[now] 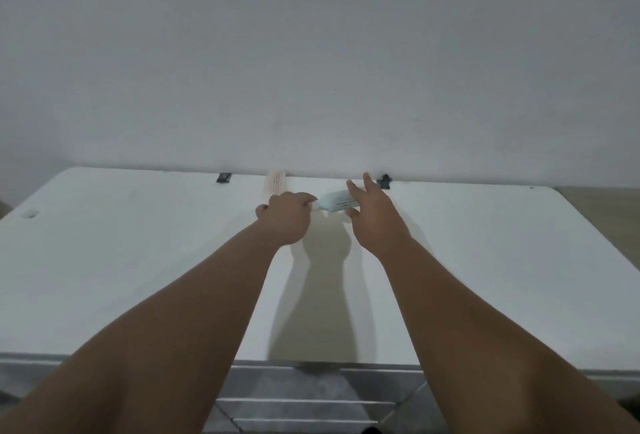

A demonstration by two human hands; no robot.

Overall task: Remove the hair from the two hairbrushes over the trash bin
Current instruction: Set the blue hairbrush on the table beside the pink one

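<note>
While left hand (pixel 288 217) clenches pale hairbrush (pixel 335 203) handle, right hand (pixel 372 215) splayed, fingers released

My left hand (pixel 287 217) fisted, centre frame | my right hand (pixel 372 215) fingers spread, just right | both arms outstretched

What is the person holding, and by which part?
The left hand grips a pale blue hairbrush by its handle. The right hand is open at the bristle head, gripping nothing.
</note>
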